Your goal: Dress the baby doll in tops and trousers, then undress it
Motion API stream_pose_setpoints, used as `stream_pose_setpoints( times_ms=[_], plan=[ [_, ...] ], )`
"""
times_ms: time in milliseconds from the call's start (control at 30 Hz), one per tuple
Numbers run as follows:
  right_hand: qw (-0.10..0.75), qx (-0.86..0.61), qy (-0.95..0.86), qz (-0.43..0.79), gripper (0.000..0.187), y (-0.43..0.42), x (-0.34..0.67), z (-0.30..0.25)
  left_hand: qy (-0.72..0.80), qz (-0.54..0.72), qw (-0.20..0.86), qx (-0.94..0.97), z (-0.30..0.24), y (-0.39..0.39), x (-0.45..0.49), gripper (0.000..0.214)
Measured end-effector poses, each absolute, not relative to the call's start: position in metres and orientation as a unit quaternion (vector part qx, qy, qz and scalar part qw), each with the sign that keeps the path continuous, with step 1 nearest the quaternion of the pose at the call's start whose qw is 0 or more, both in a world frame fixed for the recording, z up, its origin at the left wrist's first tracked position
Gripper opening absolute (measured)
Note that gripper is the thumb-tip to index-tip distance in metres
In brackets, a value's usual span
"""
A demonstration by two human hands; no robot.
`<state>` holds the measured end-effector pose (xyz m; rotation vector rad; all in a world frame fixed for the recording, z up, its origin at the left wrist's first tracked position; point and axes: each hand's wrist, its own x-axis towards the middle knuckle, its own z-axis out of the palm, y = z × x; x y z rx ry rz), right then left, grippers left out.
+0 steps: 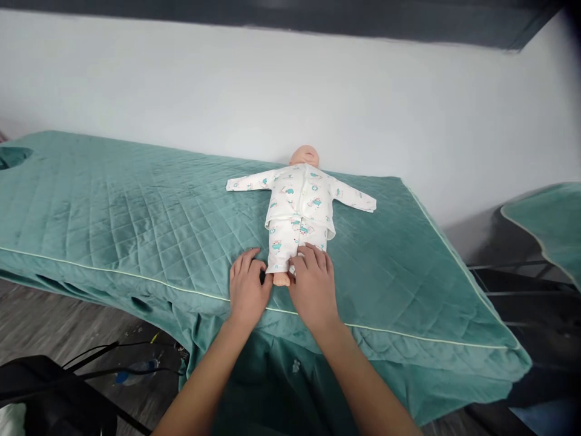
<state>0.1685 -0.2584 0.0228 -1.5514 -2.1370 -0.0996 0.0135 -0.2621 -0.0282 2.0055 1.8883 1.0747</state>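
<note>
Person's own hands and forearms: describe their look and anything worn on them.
The left hand and right hand are ungloved, with no ring visible on either. The left forearm and right forearm show no sleeve, watch or bracelet, and each widens toward the picture's lower edge. No markings can be made out.

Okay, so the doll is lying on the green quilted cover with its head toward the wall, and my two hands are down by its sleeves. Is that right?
Not quite: in the head view, your left hand and right hand are at the lower trouser legs, not the sleeves. The rest is right.
</note>
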Motion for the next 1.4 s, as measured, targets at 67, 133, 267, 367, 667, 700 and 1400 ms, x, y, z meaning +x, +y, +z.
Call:
stream_pose_setpoints(
  times_ms=[67, 133, 267, 367, 667, 700, 1400],
  plan=[
    [0.26, -0.56, -0.786, -0.031, 0.014, -0.259, 0.171, 0.024, 0.63, 0.372, 0.099, 0.674, -0.029, -0.264, 0.013, 0.008],
    [0.284, -0.55, -0.785, -0.012, 0.015, -0.262, 0.175, 0.026, 0.621, 0.389, 0.114, 0.671, -0.029, -0.268, 0.011, 0.011],
    [0.342, -0.528, -0.776, 0.043, 0.016, -0.274, 0.181, 0.032, 0.599, 0.415, 0.14, 0.67, -0.029, -0.279, 0.006, 0.013],
    [0.362, -0.518, -0.771, 0.077, 0.017, -0.285, 0.184, 0.034, 0.6, 0.415, 0.142, 0.669, -0.03, -0.286, 0.006, 0.012],
    [0.408, -0.528, -0.723, 0.18, 0.054, -0.296, 0.228, 0.016, 0.573, 0.425, 0.076, 0.696, -0.018, -0.307, 0.026, 0.045],
    [0.409, -0.543, -0.711, 0.18, 0.052, -0.294, 0.232, 0.009, 0.556, 0.419, 0.066, 0.716, -0.014, -0.307, 0.031, 0.044],
    [0.466, -0.546, -0.632, 0.292, 0.01, -0.29, 0.231, 0.0, 0.485, 0.429, 0.066, 0.759, 0.001, -0.272, 0.055, 0.006]
  ],
)
